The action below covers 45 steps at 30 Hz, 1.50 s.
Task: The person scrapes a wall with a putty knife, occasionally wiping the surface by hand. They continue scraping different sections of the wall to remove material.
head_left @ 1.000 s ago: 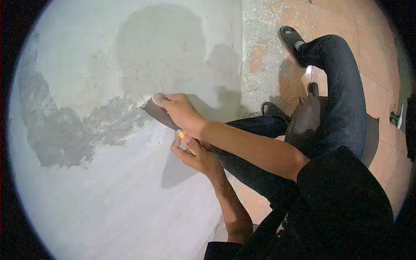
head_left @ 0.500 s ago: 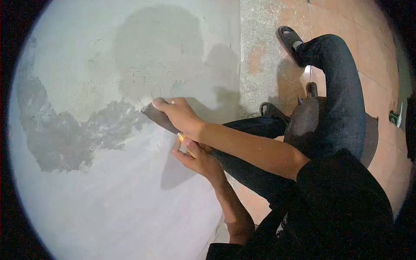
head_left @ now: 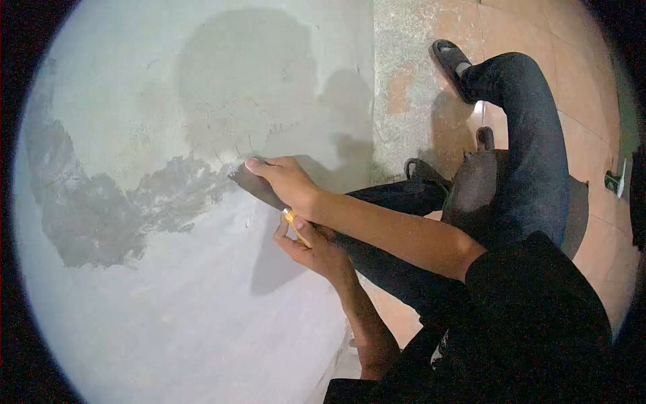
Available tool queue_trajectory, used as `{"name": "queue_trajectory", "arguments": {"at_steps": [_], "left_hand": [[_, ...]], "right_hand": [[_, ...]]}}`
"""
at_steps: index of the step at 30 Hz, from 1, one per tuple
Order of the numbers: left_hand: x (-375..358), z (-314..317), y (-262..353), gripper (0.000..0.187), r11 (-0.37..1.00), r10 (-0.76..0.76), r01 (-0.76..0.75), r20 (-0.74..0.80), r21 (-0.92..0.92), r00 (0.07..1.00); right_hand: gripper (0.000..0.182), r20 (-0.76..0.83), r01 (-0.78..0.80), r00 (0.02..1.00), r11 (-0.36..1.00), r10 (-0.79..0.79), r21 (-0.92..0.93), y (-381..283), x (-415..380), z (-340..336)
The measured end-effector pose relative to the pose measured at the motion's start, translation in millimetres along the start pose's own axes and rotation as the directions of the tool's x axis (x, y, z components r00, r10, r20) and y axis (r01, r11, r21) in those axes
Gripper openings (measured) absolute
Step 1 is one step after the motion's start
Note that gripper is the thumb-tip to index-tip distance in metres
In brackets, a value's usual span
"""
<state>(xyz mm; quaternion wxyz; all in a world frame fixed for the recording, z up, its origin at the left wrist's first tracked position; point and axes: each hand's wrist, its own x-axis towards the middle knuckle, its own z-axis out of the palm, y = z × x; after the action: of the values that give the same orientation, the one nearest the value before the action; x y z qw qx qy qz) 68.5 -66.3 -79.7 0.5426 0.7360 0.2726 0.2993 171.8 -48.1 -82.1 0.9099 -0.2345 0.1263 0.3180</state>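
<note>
A putty knife with a dark, wide blade (head_left: 259, 188) rests against the wall (head_left: 168, 323) at the end of a rough grey patch of filler (head_left: 108, 215). My right hand (head_left: 289, 182) presses on the blade from above, thumb near its front corner and the other fingers mostly hidden. Just below it, my left hand (head_left: 313, 249) is closed round the yellow handle (head_left: 297, 227), with its index finger bent off to the side.
My bent legs in dark trousers and sandalled feet (head_left: 449, 67) are at the upper right, over orange floor tiles (head_left: 585, 148). A rough concrete strip (head_left: 404, 40) borders the wall. A small green object (head_left: 611, 182) lies at the far right.
Both hands and the putty knife have shifted slightly to the right, the blade's front edge moving off the filler's end a little. The legs have hardly moved.
</note>
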Motion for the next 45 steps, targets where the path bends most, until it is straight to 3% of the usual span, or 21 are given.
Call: {"name": "queue_trajectory", "arguments": {"at_steps": [5,8,10,13,15,17,19,25,27,28,31,32,33,35,36,39,43,45], "left_hand": [[3,-8,4,0.037,0.993,-0.112,0.108,0.090,0.045,0.990],[-2,-5,-1,0.032,1.000,0.006,-0.006,0.043,-0.008,0.999],[4,-6,1,0.033,1.000,-0.030,0.029,0.069,0.007,0.997],[2,-6,0,0.035,0.996,-0.077,0.073,0.085,0.046,0.993],[1,-2,-3,0.035,1.000,0.020,-0.020,0.012,-0.018,1.000],[4,-1,2,0.033,1.000,-0.015,0.015,0.010,-0.010,1.000],[12,-6,6,0.035,0.996,-0.084,0.078,0.129,0.051,0.988],[9,6,-1,0.030,0.997,-0.017,0.019,0.023,-0.073,1.000],[8,4,7,0.029,0.996,-0.083,0.086,0.120,-0.018,0.989],[9,0,7,0.027,0.991,-0.090,0.081,0.085,0.104,0.992],[8,-14,1,0.026,0.995,-0.004,-0.005,0.091,0.099,0.996],[7,-17,2,0.026,0.996,0.002,-0.010,0.091,0.093,0.996],[4,-22,4,0.027,0.996,-0.010,0.004,0.065,0.088,0.998],[3,-21,8,0.028,0.996,-0.018,0.015,0.037,0.087,0.999],[5,-20,14,0.029,0.991,-0.026,0.019,0.053,0.134,0.998],[8,-16,20,0.031,0.987,-0.040,0.027,0.081,0.159,0.996],[3,-18,15,0.032,0.994,0.008,-0.015,0.064,0.108,0.998],[5,-20,20,0.032,0.994,-0.039,0.027,0.109,0.109,0.993]], "right_hand": [[0.038,0.012,-0.024,1.000,0.996,0.026,-0.090,-7,5,-5],[0.039,-0.015,0.005,1.000,0.998,-0.006,-0.069,1,2,-2],[0.039,-0.020,0.075,0.997,0.993,-0.078,-0.093,-3,4,0],[0.037,-0.006,-0.079,0.997,0.995,0.078,-0.064,-10,3,-5],[0.036,-0.029,0.018,0.999,0.997,-0.020,-0.077,-1,3,-2],[0.036,-0.028,0.054,0.998,0.997,-0.055,-0.055,1,5,0],[0.035,-0.025,0.023,0.999,0.999,-0.025,-0.045,-9,9,-1],[0.032,-0.067,0.070,0.995,0.996,-0.074,-0.063,-7,9,-2],[0.034,0.008,-0.011,1.000,0.998,0.011,-0.065,-6,17,-7],[0.034,0.006,-0.018,1.000,0.998,0.018,-0.060,-1,15,-7],[0.036,0.053,0.130,0.990,0.991,-0.128,-0.040,9,2,-5],[0.036,-0.012,0.132,0.991,0.979,-0.136,-0.157,56,24,-10],[0.036,-0.011,0.135,0.990,0.978,-0.138,-0.157,51,14,-9],[0.035,0.195,-0.023,0.981,1.000,0.023,-0.001,22,-15,-9],[0.033,0.209,-0.024,0.978,1.000,0.027,-0.013,13,-17,-6],[0.032,0.190,-0.064,0.981,0.996,0.051,0.065,-6,-16,0],[0.036,0.188,0.022,0.982,0.999,-0.015,-0.039,7,-19,0],[0.036,0.171,0.020,0.985,1.000,-0.021,0.007,1,-20,3]]}}
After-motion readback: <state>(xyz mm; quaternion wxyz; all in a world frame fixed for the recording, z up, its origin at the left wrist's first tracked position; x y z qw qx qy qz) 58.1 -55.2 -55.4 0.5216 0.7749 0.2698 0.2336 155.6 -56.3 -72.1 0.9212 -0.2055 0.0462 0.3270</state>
